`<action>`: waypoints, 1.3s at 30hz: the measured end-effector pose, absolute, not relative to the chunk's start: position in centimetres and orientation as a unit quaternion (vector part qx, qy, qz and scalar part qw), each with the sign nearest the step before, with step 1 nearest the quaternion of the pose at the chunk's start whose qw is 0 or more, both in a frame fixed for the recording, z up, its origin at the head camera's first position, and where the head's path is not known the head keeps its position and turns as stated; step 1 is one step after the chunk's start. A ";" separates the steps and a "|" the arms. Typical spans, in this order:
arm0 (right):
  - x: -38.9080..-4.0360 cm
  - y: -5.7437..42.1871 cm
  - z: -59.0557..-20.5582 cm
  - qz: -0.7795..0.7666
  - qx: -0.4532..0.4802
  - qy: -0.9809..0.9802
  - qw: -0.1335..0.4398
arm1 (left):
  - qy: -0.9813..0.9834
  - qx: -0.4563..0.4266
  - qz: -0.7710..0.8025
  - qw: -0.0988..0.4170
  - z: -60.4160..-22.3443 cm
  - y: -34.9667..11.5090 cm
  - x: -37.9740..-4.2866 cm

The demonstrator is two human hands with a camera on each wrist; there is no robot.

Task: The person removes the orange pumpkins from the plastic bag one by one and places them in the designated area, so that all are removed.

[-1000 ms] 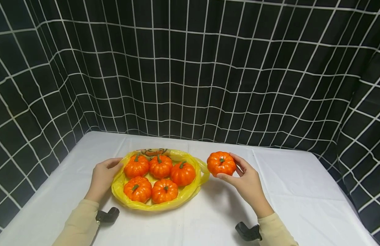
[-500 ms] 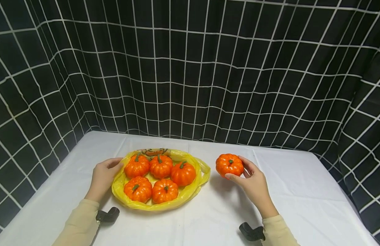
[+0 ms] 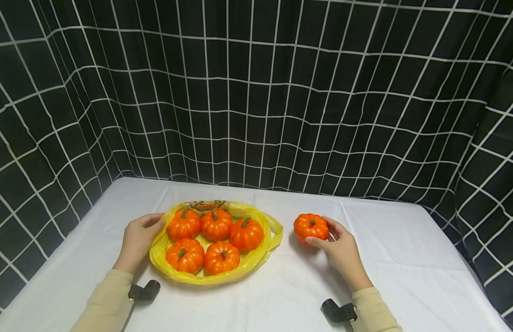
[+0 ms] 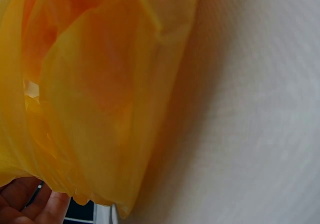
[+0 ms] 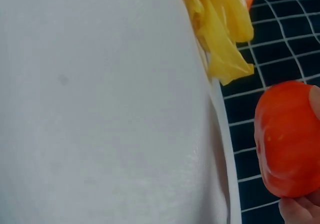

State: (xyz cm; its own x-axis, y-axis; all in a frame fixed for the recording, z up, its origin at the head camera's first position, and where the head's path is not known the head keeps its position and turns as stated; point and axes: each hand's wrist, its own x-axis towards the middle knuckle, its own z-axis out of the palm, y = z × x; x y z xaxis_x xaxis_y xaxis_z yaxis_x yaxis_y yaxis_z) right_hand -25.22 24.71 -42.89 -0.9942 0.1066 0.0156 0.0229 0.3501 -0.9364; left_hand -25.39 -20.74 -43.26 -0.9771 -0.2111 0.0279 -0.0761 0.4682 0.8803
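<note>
Right hand (image 3: 341, 251) holds an orange pumpkin (image 3: 310, 227) above the white table (image 3: 397, 253), right of the yellow bag (image 3: 198, 278).
Dark print (image 3: 206, 205) marks the bag's far rim, too small to read; the held pumpkin's green stem (image 3: 312, 222) points up and its long axis runs roughly level, the squat body being wider than tall; a second ago it was just beside the bag's handle (image 3: 277, 233), whereas now it is lower and farther right, while the left hand (image 3: 136, 237) still pinches the bag's left rim, five other pumpkins (image 3: 221, 260) inside.
</note>
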 end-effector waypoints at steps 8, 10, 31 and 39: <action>-25.4 25.2 -43.3 0.557 -0.051 -0.829 0.015 | -0.854 0.084 -0.510 0.064 -43.3 -20.8 -25.4; -25.4 25.3 -43.4 0.552 -0.051 -0.832 0.007 | -0.854 0.086 -0.509 0.063 -43.3 -20.8 -25.4; -25.4 25.7 -44.1 0.539 -0.035 -0.841 -0.027 | -0.854 0.084 -0.509 0.067 -43.5 -20.9 -25.6; -25.6 25.9 -44.2 0.544 -0.021 -0.838 -0.040 | -0.854 0.081 -0.509 0.066 -43.5 -20.9 -25.5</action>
State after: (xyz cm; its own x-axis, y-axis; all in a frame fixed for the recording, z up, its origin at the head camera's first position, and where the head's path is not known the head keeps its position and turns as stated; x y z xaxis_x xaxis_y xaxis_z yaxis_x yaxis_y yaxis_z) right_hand -25.58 25.94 -44.23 -0.9960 -0.0077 -0.0893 0.0784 0.4067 -0.9102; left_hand -25.52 -20.89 -43.49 -0.9781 -0.2056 0.0311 -0.0703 0.4678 0.8810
